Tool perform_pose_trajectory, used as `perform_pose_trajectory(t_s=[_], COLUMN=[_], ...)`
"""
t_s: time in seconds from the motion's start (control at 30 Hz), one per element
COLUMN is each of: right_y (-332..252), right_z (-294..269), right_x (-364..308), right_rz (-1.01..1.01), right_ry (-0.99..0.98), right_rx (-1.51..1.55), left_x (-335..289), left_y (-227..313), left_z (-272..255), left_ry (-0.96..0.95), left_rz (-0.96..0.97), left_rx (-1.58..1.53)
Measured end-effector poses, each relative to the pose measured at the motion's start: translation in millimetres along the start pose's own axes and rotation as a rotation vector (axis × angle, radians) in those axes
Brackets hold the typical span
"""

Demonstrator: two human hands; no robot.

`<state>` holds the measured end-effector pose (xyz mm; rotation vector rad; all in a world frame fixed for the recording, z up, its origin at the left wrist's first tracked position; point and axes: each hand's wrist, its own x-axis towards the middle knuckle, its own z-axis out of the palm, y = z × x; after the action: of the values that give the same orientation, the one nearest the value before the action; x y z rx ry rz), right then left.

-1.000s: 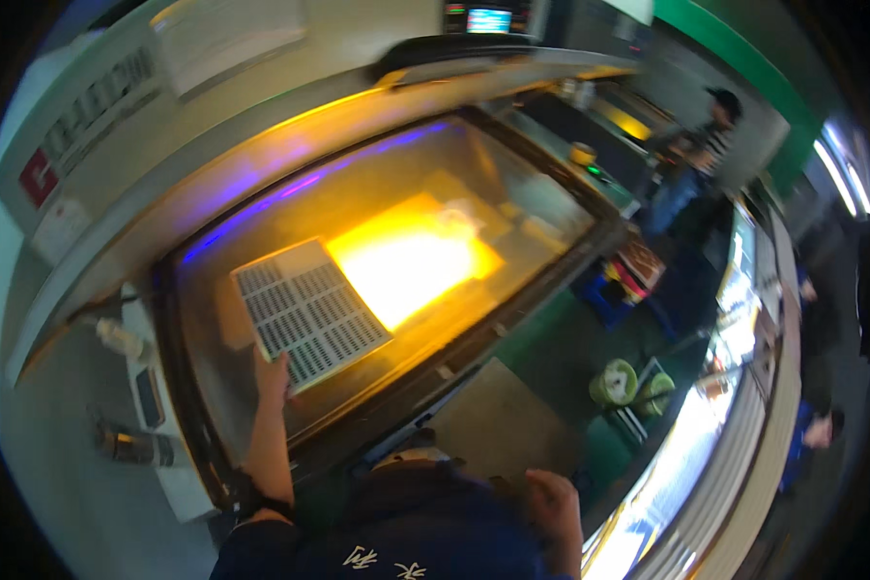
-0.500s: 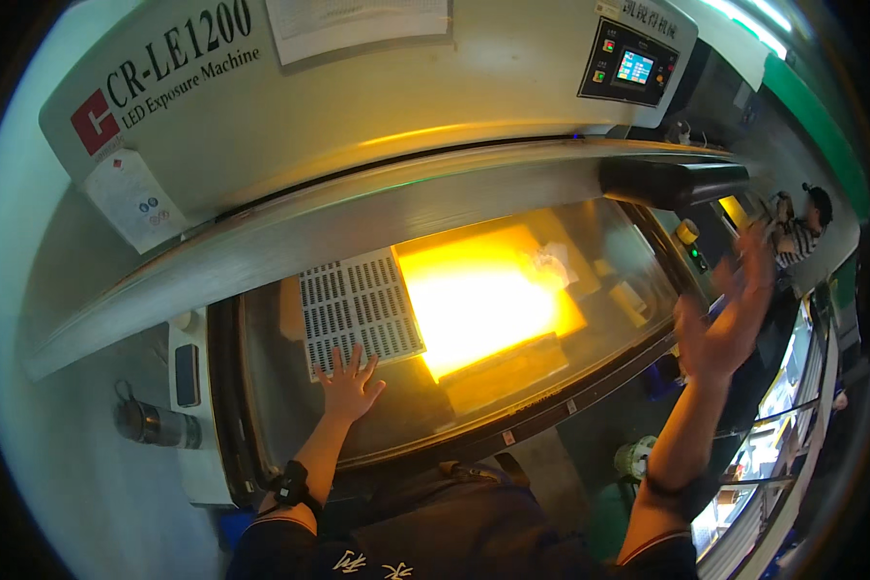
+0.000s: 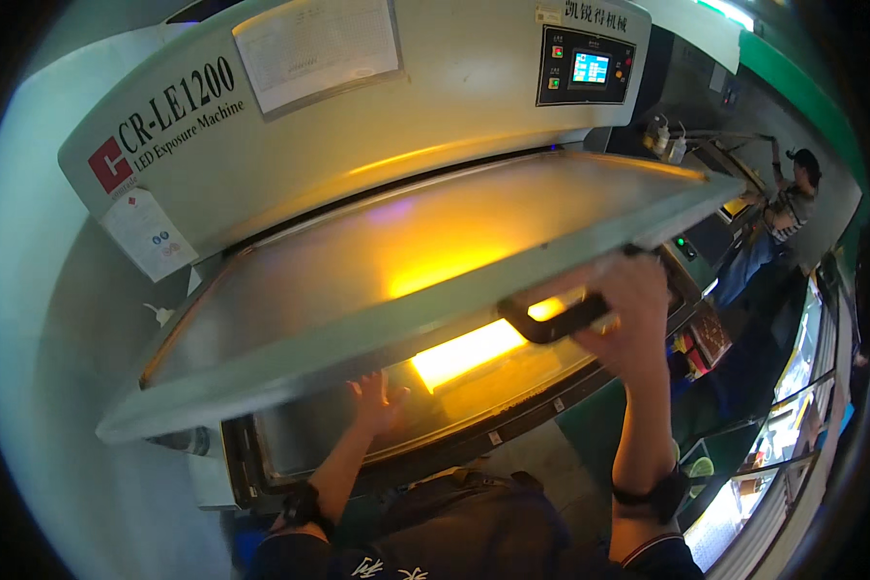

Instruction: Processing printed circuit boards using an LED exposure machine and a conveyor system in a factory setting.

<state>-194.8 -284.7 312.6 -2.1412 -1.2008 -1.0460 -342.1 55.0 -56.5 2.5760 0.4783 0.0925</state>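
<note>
The broad lid (image 3: 358,329) of an exposure machine is tilted partway down over the lit glass bed (image 3: 425,416). My right hand (image 3: 633,314), slightly blurred, is closed around the right part of the black handle (image 3: 551,321) on the lid's front edge. Beneath that edge, my left hand (image 3: 379,406) hovers at or just over the glass with its fingers spread, holding nothing. A bright yellow panel of light (image 3: 469,353) shows to the right of it. The printed sheet seen earlier on the bed is hidden by the lid.
Above rises the machine's pale housing (image 3: 454,77), with a control panel (image 3: 588,68) at its right. Another person (image 3: 793,198) works at a bench on the far right. A bottle (image 3: 198,442) is partly visible under the lid's left end.
The lid has come down and forward, covering much of the bed. My right hand has gone from raised and open to gripping the handle. My left hand has moved right, off the printed sheet.
</note>
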Motion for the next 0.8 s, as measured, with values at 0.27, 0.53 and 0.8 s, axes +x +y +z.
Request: perform_pose_trajectory(t_s=[0.27, 0.53, 0.8], right_y=[-21.5, -17.0, -13.0], right_z=[-4.3, 106.4, 127.5], right_x=[-130.9, -303.2, -315.3], right_rz=[0.172, 0.198, 0.188], right_ry=[-0.528, -1.344, -1.591], right_rx=[0.013, -0.131, -0.103], left_x=[-96.9, 29.0, 13.6], left_y=[202.6, 143.6, 17.7], left_z=[-58.9, -23.9, 19.2], left_ry=[-0.668, -0.354, 0.031], left_rz=[0.834, 0.282, 0.081], left_rx=[-0.717, -0.002, 0.439])
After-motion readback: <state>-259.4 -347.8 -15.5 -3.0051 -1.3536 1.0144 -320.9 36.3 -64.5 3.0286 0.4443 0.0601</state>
